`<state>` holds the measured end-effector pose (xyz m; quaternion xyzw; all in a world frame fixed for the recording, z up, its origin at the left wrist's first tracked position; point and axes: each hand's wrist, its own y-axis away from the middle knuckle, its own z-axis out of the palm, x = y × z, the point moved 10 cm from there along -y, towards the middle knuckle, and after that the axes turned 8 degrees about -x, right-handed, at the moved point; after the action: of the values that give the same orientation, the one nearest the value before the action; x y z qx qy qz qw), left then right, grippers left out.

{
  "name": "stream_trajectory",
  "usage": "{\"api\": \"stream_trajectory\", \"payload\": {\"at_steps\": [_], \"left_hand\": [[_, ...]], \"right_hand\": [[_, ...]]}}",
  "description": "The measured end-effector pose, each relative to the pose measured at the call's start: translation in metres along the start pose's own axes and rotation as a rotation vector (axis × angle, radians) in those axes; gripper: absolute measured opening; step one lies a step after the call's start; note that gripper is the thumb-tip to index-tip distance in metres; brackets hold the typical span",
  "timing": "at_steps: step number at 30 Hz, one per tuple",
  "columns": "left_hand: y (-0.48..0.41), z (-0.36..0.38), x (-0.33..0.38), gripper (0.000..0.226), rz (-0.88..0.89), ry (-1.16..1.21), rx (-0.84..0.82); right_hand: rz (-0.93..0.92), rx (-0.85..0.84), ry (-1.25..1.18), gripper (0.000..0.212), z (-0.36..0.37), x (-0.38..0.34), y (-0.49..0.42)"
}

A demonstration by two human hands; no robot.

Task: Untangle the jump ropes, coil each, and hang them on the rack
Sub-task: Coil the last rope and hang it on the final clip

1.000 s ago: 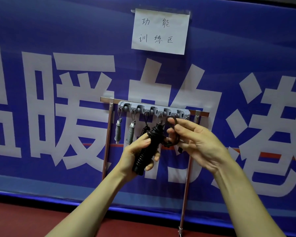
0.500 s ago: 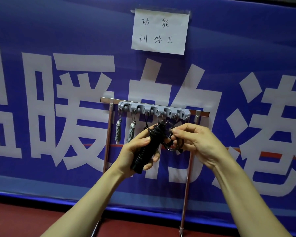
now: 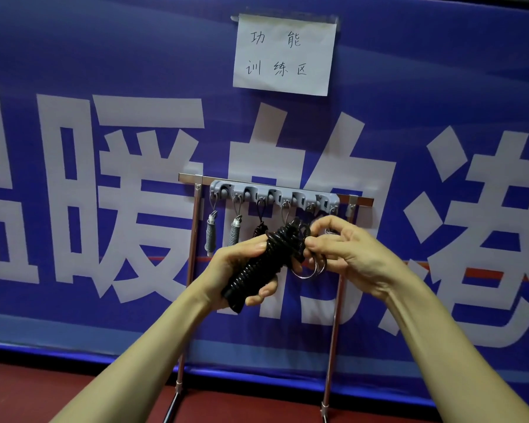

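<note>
Holds a black coiled jump rope [image 3: 257, 267] up in front of the rack [image 3: 275, 194], just below its grey hook strip and a little right of its middle. Wraps the left hand [image 3: 235, 270] round the lower half of the bundle, with the thumb pressed across the near side high up. Curls the fingers round from behind, tips showing at the lower right, on a forearm rising from the near left corner. Tilts the bundle, lower end toward the near left, upper end toward the far right, close under the fourth and fifth hooks. Pinches the upper end with the right hand [image 3: 348, 257], fingertips gathered on the loose black loops there. Turns that palm leftward toward the other hand, wrist bent, forearm coming in from the near right corner. Shows metal rings [image 3: 310, 271] hanging just under the right fingers; cannot tell whether gripped by that hand or only dangling from the rope. Carries a grey coil [image 3: 209, 233] on the leftmost hook, a second grey coil [image 3: 234, 233] on the next, and a dark coil [image 3: 258, 230] on the third, just behind the left thumb. Stands on a thin metal frame [image 3: 333, 331] before a blue banner [image 3: 104, 56], beneath a taped white paper sheet [image 3: 284, 53], above a red floor [image 3: 28, 392].
</note>
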<state>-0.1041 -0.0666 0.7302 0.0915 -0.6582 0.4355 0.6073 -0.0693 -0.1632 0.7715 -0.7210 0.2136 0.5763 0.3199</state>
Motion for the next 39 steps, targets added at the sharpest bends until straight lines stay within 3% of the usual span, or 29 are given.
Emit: {"api": "stream_trajectory", "payload": {"at_steps": [2,4,11,14,17,21,24,27,30,32,39], "left_hand": [[-0.001,0.001,0.001,0.03,-0.034,0.011,-0.022],[-0.002,-0.001,0.002,0.032,-0.06,0.016,-0.014],[-0.002,-0.007,0.001,0.036,-0.119,0.014,0.025],[-0.002,-0.012,0.0,0.048,-0.126,0.006,0.051],[-0.001,-0.015,-0.002,0.044,-0.134,-0.008,0.052],[-0.001,-0.023,-0.005,0.041,-0.133,-0.02,0.115],[-0.005,-0.025,-0.005,0.054,-0.065,0.028,0.166],[-0.009,-0.023,-0.003,0.055,-0.005,0.037,0.17],[-0.006,-0.026,-0.003,0.033,0.004,0.029,0.21],[-0.002,-0.026,-0.004,0.033,-0.003,0.012,0.216],[-0.003,-0.021,0.003,0.046,-0.058,-0.089,0.156]], "right_hand": [[0.03,-0.055,-0.044,0.047,0.003,0.001,0.0],[0.046,-0.077,-0.048,0.054,0.004,0.0,-0.001],[0.002,-0.051,0.064,0.019,0.004,-0.006,-0.006],[-0.026,-0.035,0.078,0.022,0.003,-0.006,-0.005],[-0.026,-0.035,0.078,0.026,0.005,-0.005,-0.004],[-0.059,0.129,0.236,0.025,0.0,-0.004,-0.007],[-0.196,0.298,0.409,0.027,-0.002,-0.016,-0.005],[-0.195,0.309,0.113,0.024,-0.004,-0.008,-0.007],[-0.062,0.164,-0.365,0.022,0.004,0.014,-0.015],[0.045,0.089,-0.582,0.019,0.01,0.028,-0.017],[0.15,0.048,-0.746,0.021,0.014,0.043,-0.009]]}}
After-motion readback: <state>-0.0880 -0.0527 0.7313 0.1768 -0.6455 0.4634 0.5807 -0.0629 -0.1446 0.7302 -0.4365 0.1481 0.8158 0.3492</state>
